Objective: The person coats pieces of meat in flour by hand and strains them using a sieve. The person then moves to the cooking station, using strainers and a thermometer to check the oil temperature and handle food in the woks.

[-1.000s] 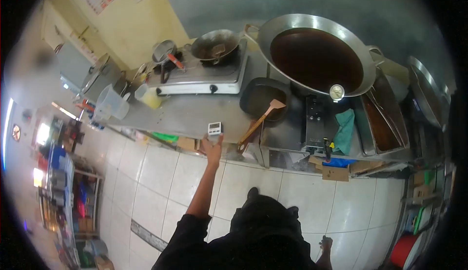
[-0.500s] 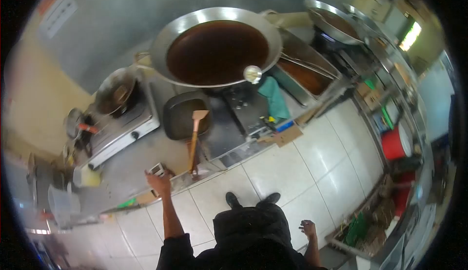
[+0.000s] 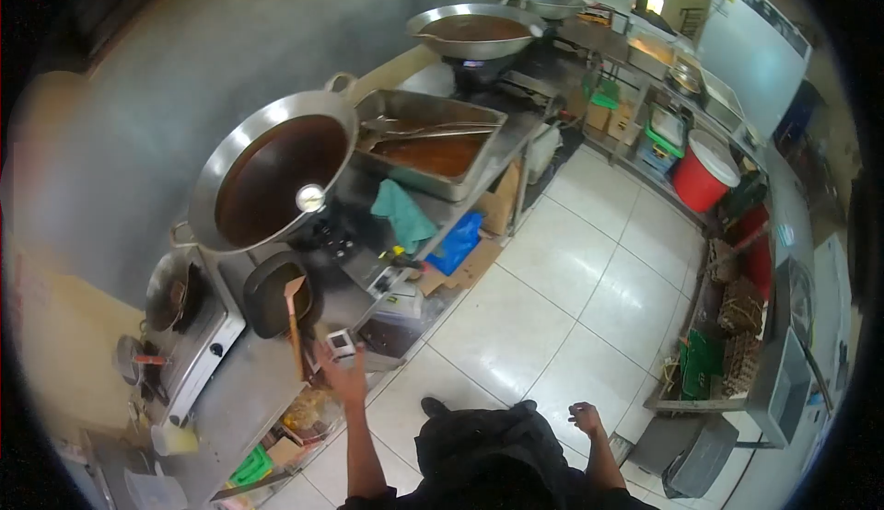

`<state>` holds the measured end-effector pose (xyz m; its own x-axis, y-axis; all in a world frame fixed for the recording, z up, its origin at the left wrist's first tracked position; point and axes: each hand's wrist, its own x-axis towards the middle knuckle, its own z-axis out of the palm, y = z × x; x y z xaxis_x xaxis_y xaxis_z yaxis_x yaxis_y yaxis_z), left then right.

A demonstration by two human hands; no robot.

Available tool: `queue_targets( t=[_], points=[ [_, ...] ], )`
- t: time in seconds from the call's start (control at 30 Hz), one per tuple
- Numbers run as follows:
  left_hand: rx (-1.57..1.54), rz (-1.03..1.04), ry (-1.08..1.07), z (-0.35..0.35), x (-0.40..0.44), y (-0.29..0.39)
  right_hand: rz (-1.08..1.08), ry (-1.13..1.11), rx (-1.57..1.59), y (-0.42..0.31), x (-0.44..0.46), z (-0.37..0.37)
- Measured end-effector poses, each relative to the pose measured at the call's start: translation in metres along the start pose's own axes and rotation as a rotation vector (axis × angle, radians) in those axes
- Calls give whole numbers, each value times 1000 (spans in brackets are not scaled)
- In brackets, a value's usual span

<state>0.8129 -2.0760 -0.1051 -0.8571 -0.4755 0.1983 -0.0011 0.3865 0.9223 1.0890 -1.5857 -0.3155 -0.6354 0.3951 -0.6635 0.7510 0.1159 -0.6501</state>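
My left hand [image 3: 344,377] is at the counter's front edge, its fingers closed round a small white timer [image 3: 340,344] with a dark display. Just left of it, a spatula [image 3: 295,326] with a wooden handle leans on a dark square pan [image 3: 274,295]. Beyond lies a big wok [image 3: 216,174] of dark brown liquid, a round dial thermometer [image 3: 310,199] at its rim. My right hand [image 3: 584,415] hangs over the floor, fingers loosely curled; whether something small is in it cannot be made out.
A metal tray [image 3: 460,183] of brown liquid holds tongs, beside a green cloth [image 3: 402,215]. Farther back is another wok [image 3: 474,31]. A two-burner stove [image 3: 204,353] stands at the left. To the right are a red bucket [image 3: 702,183] and a shelf [image 3: 700,405] over the tiled floor.
The view has turned to the right, bringing the far counter and right-hand shelves into sight. My left hand, still with the timer, has come from left of the spatula to its right.
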Motion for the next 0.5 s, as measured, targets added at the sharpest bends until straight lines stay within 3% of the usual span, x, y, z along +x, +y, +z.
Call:
queue_targets(
  t=[0.17,0.23,0.33,0.37,0.43,0.5],
  points=[
    [86,183,-252,120,-48,68,-20,45,178,34,-7,-58],
    [-16,164,-373,164,-53,56,98,130,353,71,-17,-81],
    [-59,94,-381,223,-43,43,149,140,403,188,-6,-107],
    [-93,76,-383,244,-36,36,168,271,450,185,-28,-108],
    [-42,-32,-379,265,-30,59,298,307,385,228,-34,-115],
    [-8,-124,-370,291,-15,78,-51,277,15,375,-5,-104]
  ],
)
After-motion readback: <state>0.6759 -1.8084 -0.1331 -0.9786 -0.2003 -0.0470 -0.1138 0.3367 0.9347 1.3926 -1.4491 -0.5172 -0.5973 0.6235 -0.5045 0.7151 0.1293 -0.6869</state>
